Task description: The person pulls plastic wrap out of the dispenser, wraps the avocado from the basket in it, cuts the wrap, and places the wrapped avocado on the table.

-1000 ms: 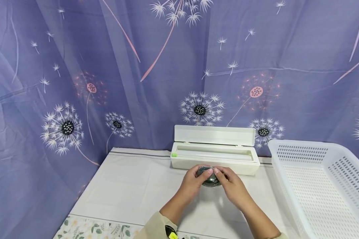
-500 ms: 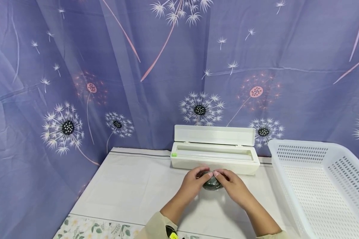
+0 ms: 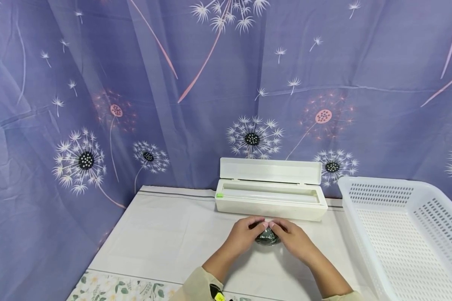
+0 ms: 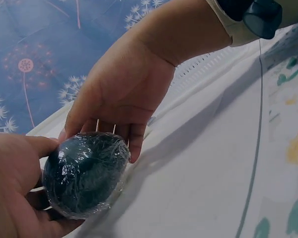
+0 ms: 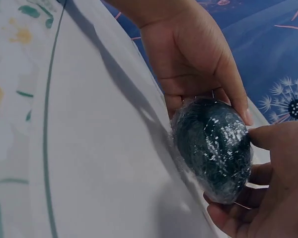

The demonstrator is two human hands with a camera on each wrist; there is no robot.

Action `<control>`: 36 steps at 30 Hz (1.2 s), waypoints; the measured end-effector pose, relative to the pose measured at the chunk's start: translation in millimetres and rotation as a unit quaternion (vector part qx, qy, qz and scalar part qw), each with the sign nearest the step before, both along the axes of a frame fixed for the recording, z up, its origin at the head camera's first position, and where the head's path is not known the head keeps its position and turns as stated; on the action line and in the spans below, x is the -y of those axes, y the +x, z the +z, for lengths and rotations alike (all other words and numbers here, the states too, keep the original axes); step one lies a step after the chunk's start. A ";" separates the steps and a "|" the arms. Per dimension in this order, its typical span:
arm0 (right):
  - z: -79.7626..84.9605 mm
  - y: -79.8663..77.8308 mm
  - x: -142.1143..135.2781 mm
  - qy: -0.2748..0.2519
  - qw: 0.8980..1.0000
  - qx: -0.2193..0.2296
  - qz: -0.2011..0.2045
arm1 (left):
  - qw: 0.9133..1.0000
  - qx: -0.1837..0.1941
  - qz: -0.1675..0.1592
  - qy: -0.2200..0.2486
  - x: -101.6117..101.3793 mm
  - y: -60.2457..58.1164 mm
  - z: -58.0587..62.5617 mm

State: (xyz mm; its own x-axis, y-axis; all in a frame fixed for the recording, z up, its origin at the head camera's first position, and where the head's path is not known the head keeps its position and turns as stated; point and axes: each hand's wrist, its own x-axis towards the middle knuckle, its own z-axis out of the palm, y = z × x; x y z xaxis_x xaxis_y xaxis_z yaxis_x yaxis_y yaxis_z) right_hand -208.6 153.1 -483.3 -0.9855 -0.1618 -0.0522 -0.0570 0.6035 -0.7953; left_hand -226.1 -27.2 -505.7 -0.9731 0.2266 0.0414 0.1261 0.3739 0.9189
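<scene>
Both hands hold a dark, blackish-green oval thing wrapped in clear cling film (image 3: 267,237), its exact kind hidden by the glare and wrinkles of the film. My left hand (image 3: 242,234) curls round its left side and my right hand (image 3: 293,239) round its right, with the thumbs meeting on top. In the left wrist view the wrapped oval thing (image 4: 87,173) lies between the fingers of both hands. Creased film bunches along one edge of the oval thing (image 5: 213,148) in the right wrist view. Just behind the hands stands a white cling film dispenser (image 3: 271,208), lid raised.
Inside the dispenser lies a film roll (image 3: 269,195), with a green slider (image 3: 220,195) at its left end. A white perforated plastic basket (image 3: 365,246) stands on the right. A white cloth with a floral border (image 3: 124,286) covers the table, and a purple dandelion curtain (image 3: 196,125) hangs behind.
Both hands have moved slightly down and toward the body with the wrapped oval thing, away from the dispenser. The grip stays on its two sides, and the dispenser and basket stay put.
</scene>
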 end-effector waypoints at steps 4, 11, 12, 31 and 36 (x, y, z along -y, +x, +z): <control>-2.0 -0.1 -0.6 0.014 1.000 0.000 0.006 | 1.000 0.000 -0.005 -0.025 -0.4 -1.1 -3.6; -2.4 0.0 -1.8 0.022 1.000 -0.009 0.011 | 0.998 0.004 -0.004 -0.055 -1.8 -0.6 -4.5; -2.6 0.0 -2.0 0.023 1.000 -0.011 0.011 | 0.998 0.004 -0.002 -0.055 -2.0 -0.2 -4.5; 14.3 -1.0 -1.0 0.061 0.979 -0.192 -0.031 | 0.998 0.001 0.049 0.048 22.1 -3.7 23.7; 25.0 1.8 -9.6 0.078 0.963 -0.256 -0.045 | 0.995 -0.032 0.061 0.074 32.7 -1.7 47.7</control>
